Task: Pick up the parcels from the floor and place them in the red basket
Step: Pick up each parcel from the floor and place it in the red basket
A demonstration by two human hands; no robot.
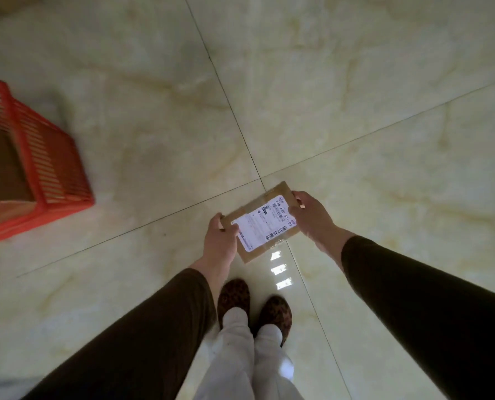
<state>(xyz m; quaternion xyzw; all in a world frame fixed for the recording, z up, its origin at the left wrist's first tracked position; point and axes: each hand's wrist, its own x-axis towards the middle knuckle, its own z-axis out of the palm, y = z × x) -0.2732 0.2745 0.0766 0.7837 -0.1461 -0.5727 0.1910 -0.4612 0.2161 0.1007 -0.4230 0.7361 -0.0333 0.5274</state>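
A flat brown cardboard parcel (265, 219) with a white shipping label is held in the air in front of me, above the floor. My left hand (221, 236) grips its near left end and my right hand (312, 216) grips its far right end. The red slatted plastic basket (47, 166) stands on the floor at the far left, partly cut off by the frame edge. A brown cardboard box (2, 168) lies inside it.
The floor is glossy pale marble tile (356, 96) with dark grout lines crossing near the parcel. My feet in patterned slippers (255, 307) and white trousers stand directly below the parcel. No other parcel shows on the visible floor.
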